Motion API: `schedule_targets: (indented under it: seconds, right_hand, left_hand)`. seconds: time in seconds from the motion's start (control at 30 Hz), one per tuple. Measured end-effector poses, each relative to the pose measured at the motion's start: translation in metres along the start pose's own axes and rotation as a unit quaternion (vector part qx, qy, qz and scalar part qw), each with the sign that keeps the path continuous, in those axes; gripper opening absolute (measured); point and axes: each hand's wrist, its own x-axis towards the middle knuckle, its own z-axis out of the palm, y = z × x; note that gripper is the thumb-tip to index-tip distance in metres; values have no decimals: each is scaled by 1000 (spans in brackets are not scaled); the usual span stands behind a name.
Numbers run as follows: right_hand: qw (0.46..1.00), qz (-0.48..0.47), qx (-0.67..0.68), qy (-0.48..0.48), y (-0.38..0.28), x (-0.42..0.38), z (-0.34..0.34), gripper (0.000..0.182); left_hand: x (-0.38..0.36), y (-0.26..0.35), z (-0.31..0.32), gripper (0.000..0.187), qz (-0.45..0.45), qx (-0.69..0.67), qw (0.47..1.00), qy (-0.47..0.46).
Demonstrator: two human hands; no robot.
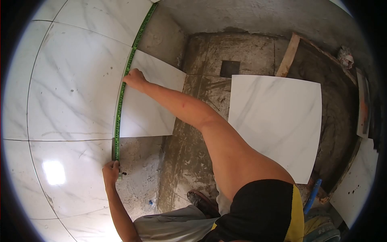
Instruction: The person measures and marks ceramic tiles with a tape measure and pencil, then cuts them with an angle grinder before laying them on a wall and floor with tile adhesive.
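A green tape measure (137,40) is stretched along the edge of the white marbled tiles (76,80), running from the top of the view down to my left hand. My left hand (110,172) is closed on its near end, where a small metal piece shows beside the fingers. Farther along, my right hand (135,78) pinches the tape against the tile edge, fingers closed. Beneath my right forearm, a white tile (149,117) sits against the tape line, next to bare grey cement (139,173).
A loose white tile (278,121) lies right of my arm. Behind it is a wooden strip (288,56) beside dark mortar (336,109). A square hole (230,69) shows in the rough floor. A blue-handled object (313,196) stands at lower right, near my shod foot (201,203).
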Motion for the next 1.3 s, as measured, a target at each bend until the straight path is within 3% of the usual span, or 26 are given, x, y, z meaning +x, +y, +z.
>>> schedule_targets:
  seconds: [0.33, 0.4, 0.47, 0.57, 0.67, 0.73, 0.8, 0.9, 1.3]
  right_hand:
    - [998, -25, 36, 36, 19, -24, -4, 28]
    - [997, -20, 24, 66, 46, -34, -8, 28]
    - [991, 46, -7, 129, 81, -39, -10, 24]
    - [981, 129, -49, 136, 125, -40, -22, 22]
    - [976, 196, -25, 88, 145, -45, -42, 25]
    - [971, 209, -75, 85, 149, -42, -57, 28]
    - [964, 235, -118, 39, 141, -48, -73, 35]
    - [961, 259, -78, 52, 156, -42, -85, 22]
    - [955, 246, -157, 48, 200, -26, -99, 22]
  left_hand:
    - [2, -16, 19, 29, 37, -55, 998, 11]
    - [5, -16, 35, 30, 22, -33, 995, -90]
    - [8, -23, 67, 31, 18, -61, 992, -112]
    - [17, -41, 128, 30, 56, -74, 990, -111]
    - [20, -43, 173, 30, 71, -59, 989, -113]
    - [23, -38, 196, 30, 24, -93, 980, -176]
    - [38, -50, 216, 30, 51, -95, 976, -187]
    - [45, -36, 216, 31, 54, -91, 970, -220]
    - [47, -28, 247, 31, 3, -124, 949, -289]
